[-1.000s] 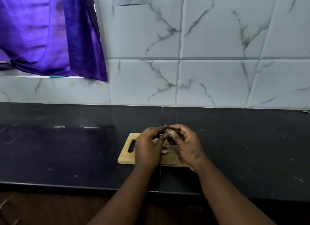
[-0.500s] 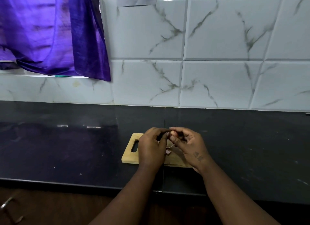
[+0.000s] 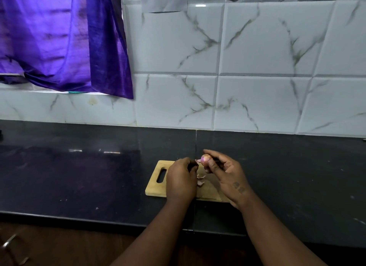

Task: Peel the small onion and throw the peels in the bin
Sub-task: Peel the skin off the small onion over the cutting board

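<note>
My right hand (image 3: 225, 171) holds a small pinkish-purple onion (image 3: 205, 159) in its fingertips, just above the far edge of a small wooden cutting board (image 3: 156, 188). A strip of peel (image 3: 198, 161) hangs off the onion's left side, and the fingers of my left hand (image 3: 181, 179) are pinched next to it. Whether they grip that strip I cannot tell. Loose pale-pink peels (image 3: 200, 179) lie on the board between my hands. No bin is in view.
The board rests on a dark stone counter (image 3: 79, 176) below a white marble-tiled wall (image 3: 257, 67). A purple curtain (image 3: 59, 39) hangs at the upper left. The counter's front edge runs just under my forearms.
My hands have drawn apart: the left one slid left and down, away from the onion. The onion, hidden between my fingers before, now shows in my right fingertips.
</note>
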